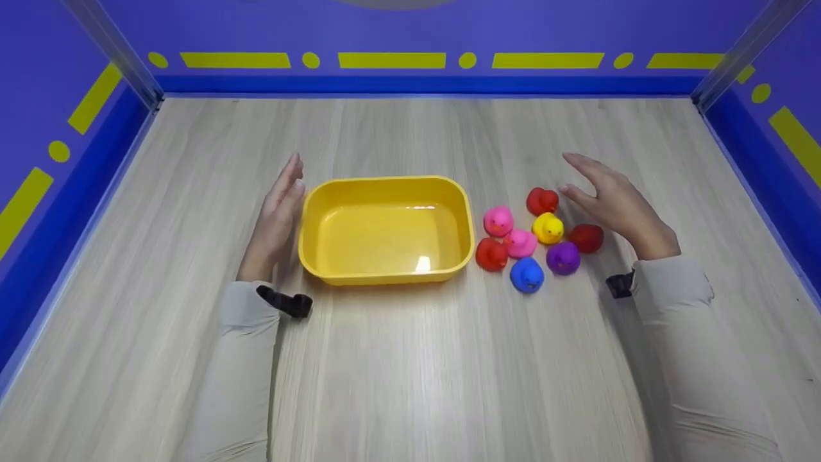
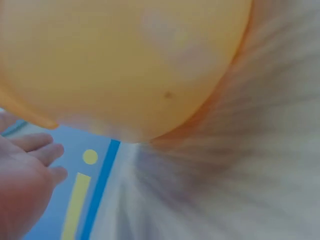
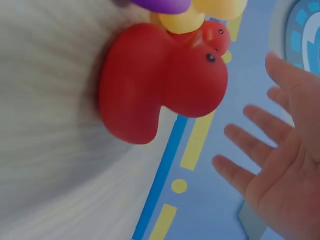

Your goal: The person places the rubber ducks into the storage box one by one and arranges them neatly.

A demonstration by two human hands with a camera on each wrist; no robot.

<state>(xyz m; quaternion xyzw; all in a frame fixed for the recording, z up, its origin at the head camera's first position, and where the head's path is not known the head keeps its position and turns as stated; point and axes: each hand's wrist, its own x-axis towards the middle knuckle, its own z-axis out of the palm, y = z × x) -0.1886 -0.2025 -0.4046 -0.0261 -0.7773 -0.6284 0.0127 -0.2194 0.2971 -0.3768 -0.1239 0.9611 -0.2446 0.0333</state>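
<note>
A yellow plastic tub (image 1: 385, 278) stands on the table with nothing inside. Along its left side is my left hand (image 1: 276, 215), fingers extended and palm turned toward the tub; in the left wrist view the tub wall (image 2: 115, 65) fills the top. My right hand (image 1: 619, 199) hovers right of a cluster of rubber ducks, fingers spread and holding nothing. The nearest is a red duck (image 3: 135, 85). Also in the cluster are a yellow duck (image 1: 548, 228), a purple duck (image 1: 563, 258), a blue duck (image 1: 527, 276), pink ducks (image 1: 498, 221) and other red ducks (image 1: 492, 255).
The wood-grain table (image 1: 410, 372) is bounded by a blue-purple back wall (image 1: 397, 32) with yellow marks. Similar side walls (image 1: 38, 128) rise at left and right. Black wrist straps (image 1: 285, 301) sit at both cuffs.
</note>
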